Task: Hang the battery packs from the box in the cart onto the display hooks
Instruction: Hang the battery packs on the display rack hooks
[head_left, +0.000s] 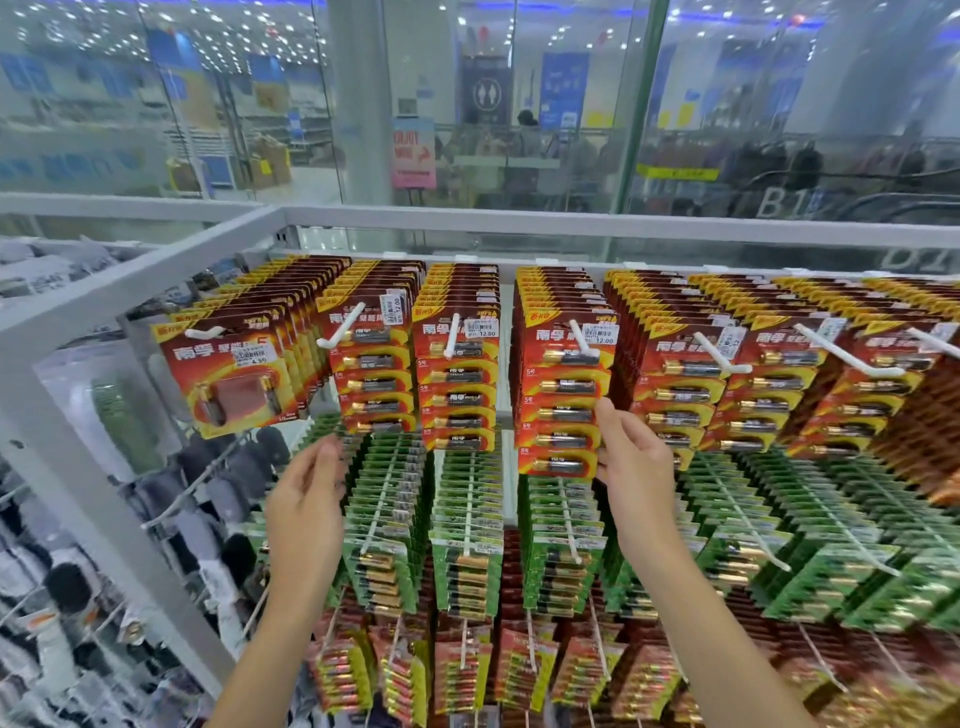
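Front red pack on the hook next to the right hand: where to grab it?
Pinch the bare card edge at the lower right of the red pack, coming from the right, beside the right hand. It hangs flat from the hook, batteries bulging down the middle.

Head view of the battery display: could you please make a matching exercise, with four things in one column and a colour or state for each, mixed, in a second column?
Column A
1 top-row packs
2 second-row packs
3 hooks
4 right hand

Column B
a white
b green
c red
d touching a pack's edge

Pairs: 1-c, 2-b, 3-a, 4-d
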